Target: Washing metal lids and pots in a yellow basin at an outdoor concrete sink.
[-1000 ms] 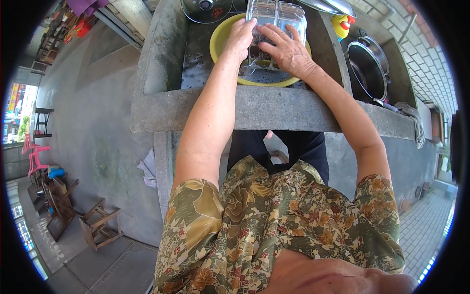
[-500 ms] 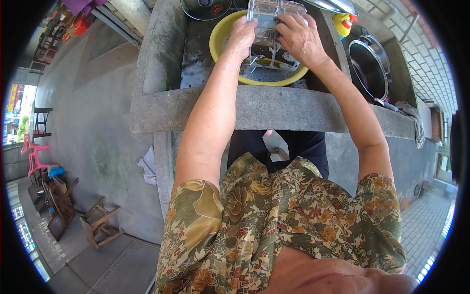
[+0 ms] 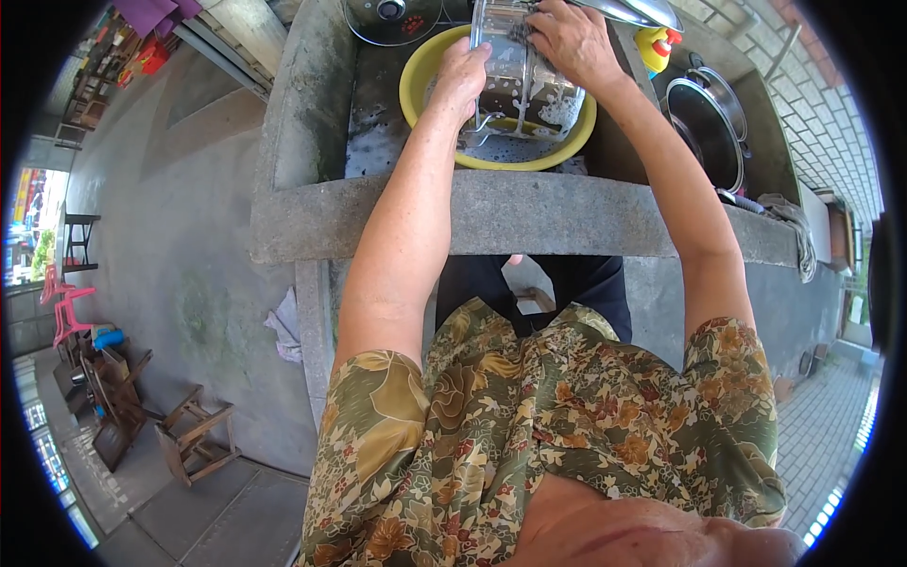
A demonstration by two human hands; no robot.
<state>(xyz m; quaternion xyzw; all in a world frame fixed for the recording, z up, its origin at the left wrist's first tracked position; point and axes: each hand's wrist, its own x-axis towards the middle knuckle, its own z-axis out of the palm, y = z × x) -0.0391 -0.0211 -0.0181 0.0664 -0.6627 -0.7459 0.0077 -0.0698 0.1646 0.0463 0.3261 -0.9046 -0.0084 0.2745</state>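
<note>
Clasping shiny, suds-streaked rack (image 3: pixel 518 74): left grip (image 3: pixel 461 79) closed around edge; right grip (image 3: pixel 574 43) unclear

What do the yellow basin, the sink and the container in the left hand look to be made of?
Basin: probably plastic, smooth and evenly yellow, with a rounded rim. Sink: looks like concrete, rough and matte, with mottled grey surfaces. Container, in the left hand: shiny and reflective under suds, so likely polished metal, though clear plastic can't be ruled out.
</note>
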